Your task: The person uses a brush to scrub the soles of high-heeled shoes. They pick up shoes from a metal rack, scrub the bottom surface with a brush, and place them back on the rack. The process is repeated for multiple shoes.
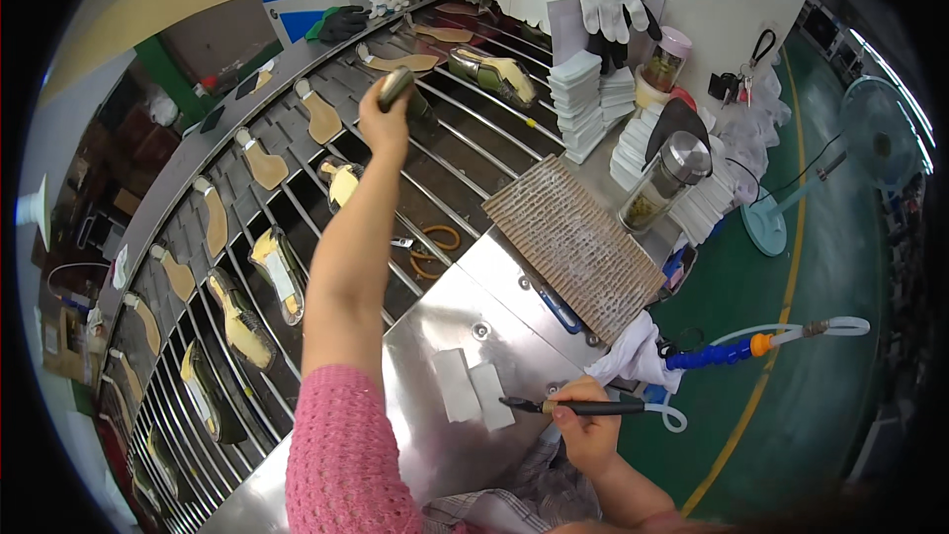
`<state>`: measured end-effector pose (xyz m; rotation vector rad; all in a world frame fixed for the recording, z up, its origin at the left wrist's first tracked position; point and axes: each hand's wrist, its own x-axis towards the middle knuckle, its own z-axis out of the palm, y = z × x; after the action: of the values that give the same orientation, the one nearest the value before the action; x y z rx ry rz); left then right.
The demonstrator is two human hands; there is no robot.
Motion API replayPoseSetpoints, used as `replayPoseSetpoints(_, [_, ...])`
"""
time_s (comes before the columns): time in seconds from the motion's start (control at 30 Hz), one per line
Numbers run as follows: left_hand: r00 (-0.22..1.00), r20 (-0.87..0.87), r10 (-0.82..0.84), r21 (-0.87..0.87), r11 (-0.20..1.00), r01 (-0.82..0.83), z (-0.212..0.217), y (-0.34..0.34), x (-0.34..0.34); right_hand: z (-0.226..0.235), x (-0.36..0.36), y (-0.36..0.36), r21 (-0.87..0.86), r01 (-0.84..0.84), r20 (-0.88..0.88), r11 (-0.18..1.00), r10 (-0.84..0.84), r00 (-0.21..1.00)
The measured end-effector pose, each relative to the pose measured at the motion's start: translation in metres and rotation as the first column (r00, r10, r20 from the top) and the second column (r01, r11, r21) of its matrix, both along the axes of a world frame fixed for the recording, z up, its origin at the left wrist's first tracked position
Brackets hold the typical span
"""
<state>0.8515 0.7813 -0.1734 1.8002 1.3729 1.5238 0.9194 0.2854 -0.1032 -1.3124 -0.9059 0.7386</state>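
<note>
My left arm reaches far over the slatted conveyor, and my left hand (pixel 382 125) is closed around a dark olive shoe (pixel 396 88), held above the bars. Close to the metal table's near edge, my right hand (pixel 590 425) grips a black pen-shaped tool with a brush-like dark tip (pixel 534 404); a clear hose runs from its back end. The tip hovers by two small white pads (pixel 474 388) on the table. Upturned shoes with cream undersides, such as one shoe (pixel 280 274), lie across the bars. Tan soles (pixel 263 164) line the conveyor's outer side.
A ridged cardboard sheet (pixel 578 242) lies on the table's far part, with a blue cutter (pixel 560 311) beside it. Orange-handled scissors (pixel 435 249) rest by the bars. Stacked white pads (pixel 576 104), a glass jar (pixel 664 183) and a blue jointed hose (pixel 707 356) stand at the right.
</note>
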Motion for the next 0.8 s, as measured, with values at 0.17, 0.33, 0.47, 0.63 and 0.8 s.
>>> replayPoseSetpoints(0.17, [0.73, 0.676, -0.104, -0.331, 0.842, 0.426, 0.083, -0.08, -0.084, 0.016, 0.012, 0.004, 0.064, -0.05, 0.259, 0.997, 0.031, 0.965])
replayPoseSetpoints(0.33, [0.453, 0.867, -0.209, -0.05, 0.866, 0.497, 0.122, -0.214, -0.184, 0.034, 0.009, 0.005, 0.047, -0.038, 0.187, 0.998, 0.028, 0.982])
replayPoseSetpoints(0.47, [0.431, 0.901, 0.045, -0.287, 0.808, 0.515, 0.12, -0.326, -0.212, 0.044, -0.004, 0.0, -0.012, 0.0, 0.115, 1.0, 0.001, 0.993])
replayPoseSetpoints(0.63, [0.902, 0.385, -0.195, -0.188, 0.941, 0.283, 0.091, -0.436, -0.203, 0.061, -0.024, -0.01, 0.004, -0.055, 0.178, 0.998, 0.053, 0.983])
replayPoseSetpoints(0.8, [0.906, 0.382, -0.185, -0.57, 0.724, 0.388, 0.111, -0.485, -0.205, 0.061, -0.053, -0.013, 0.015, -0.223, 0.224, 0.975, 0.214, 0.951])
